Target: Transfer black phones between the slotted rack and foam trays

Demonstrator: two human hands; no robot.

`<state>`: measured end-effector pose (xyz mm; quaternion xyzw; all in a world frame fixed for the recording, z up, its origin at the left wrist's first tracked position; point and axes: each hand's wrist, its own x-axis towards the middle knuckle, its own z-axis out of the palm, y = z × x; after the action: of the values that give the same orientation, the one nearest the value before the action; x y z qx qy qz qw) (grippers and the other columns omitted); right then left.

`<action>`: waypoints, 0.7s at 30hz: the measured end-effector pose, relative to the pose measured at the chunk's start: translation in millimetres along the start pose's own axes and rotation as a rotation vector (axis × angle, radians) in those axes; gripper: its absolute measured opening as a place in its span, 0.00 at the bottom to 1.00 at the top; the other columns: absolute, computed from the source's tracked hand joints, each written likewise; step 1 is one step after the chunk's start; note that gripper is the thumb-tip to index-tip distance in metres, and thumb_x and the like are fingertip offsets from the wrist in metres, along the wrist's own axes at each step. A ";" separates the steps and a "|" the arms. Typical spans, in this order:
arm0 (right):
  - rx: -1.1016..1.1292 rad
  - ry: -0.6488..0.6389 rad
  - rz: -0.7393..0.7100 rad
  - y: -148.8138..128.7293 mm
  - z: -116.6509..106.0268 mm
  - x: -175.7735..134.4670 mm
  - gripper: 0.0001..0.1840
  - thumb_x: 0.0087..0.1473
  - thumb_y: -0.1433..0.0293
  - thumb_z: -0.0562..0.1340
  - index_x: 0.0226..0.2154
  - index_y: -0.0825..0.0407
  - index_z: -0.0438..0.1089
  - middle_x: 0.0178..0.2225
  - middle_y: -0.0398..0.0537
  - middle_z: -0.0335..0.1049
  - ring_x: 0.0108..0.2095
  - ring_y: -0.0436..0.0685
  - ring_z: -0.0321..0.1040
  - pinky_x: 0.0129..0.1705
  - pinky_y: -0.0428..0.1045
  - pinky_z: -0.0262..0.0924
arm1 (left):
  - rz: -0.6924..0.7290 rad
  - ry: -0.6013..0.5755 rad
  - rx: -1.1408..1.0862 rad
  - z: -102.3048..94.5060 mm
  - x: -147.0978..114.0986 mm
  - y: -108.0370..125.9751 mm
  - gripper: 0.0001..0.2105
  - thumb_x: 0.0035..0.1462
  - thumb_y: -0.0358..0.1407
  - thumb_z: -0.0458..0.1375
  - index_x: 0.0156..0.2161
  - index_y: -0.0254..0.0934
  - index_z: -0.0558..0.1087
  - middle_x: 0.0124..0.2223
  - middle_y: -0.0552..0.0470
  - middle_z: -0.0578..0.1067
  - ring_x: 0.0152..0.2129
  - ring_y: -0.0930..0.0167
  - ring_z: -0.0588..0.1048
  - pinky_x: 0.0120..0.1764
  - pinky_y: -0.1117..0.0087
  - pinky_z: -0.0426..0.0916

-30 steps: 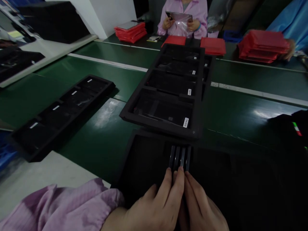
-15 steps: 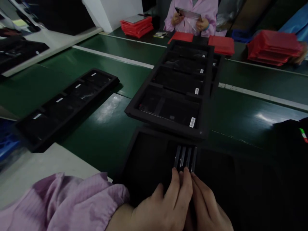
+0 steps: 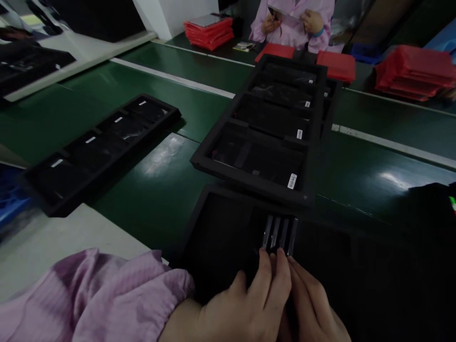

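Note:
Several thin, dark, glossy-edged slabs (image 3: 280,232) stand side by side on edge in a black tray (image 3: 210,228) at the bottom centre. My left hand (image 3: 249,301) reaches in from the left, its fingertips closed against the near part of the slabs. Pressed in beside it, my right hand (image 3: 313,299) has its fingers together along the slabs' right side. Both hands hold the row between them; the thumbs and the slabs' near ends are hidden. What kind of part the slabs are I cannot tell.
Just beyond lies a long black foam tray (image 3: 249,176) with dark flat panels bearing white labels, partly over another tray. A similar tray (image 3: 117,168) lies left on the green bench (image 3: 199,114). Red stacks (image 3: 210,35) and a co-worker's hands (image 3: 312,22) holding a panel are at the far side.
The whole view has shifted slightly, so the far trays and stacks sit a little further right. Both hands keep the same hold on the slabs.

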<state>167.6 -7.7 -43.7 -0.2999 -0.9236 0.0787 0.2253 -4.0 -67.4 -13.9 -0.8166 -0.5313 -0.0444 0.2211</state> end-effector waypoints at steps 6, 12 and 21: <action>-0.018 -0.017 -0.002 1.1 -0.5 -1.2 0.31 0.77 0.63 0.45 0.76 0.50 0.41 0.51 0.54 0.74 0.44 0.55 0.79 0.39 0.44 0.79 | -0.018 -0.003 0.002 -1.5 1.2 1.4 0.23 0.70 0.25 0.41 0.56 0.27 0.77 0.56 0.43 0.78 0.49 0.64 0.79 0.35 0.75 0.77; 0.021 -0.031 0.023 1.1 -2.1 -2.6 0.31 0.76 0.63 0.46 0.76 0.46 0.40 0.52 0.53 0.74 0.47 0.55 0.78 0.41 0.44 0.78 | -0.141 0.056 -0.038 3.0 3.5 10.0 0.23 0.68 0.23 0.42 0.55 0.28 0.77 0.55 0.45 0.77 0.49 0.64 0.77 0.31 0.74 0.74; 0.081 -0.023 0.047 0.3 -1.9 -2.8 0.29 0.76 0.62 0.48 0.74 0.46 0.48 0.52 0.52 0.72 0.50 0.55 0.77 0.45 0.44 0.78 | -0.213 0.069 -0.077 1.0 7.4 11.4 0.24 0.69 0.22 0.41 0.53 0.30 0.79 0.52 0.48 0.80 0.45 0.68 0.78 0.29 0.76 0.72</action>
<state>170.6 -9.1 -43.1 -0.3112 -0.9149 0.1249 0.2247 9.1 -64.6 -16.2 -0.7614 -0.6052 -0.1162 0.2015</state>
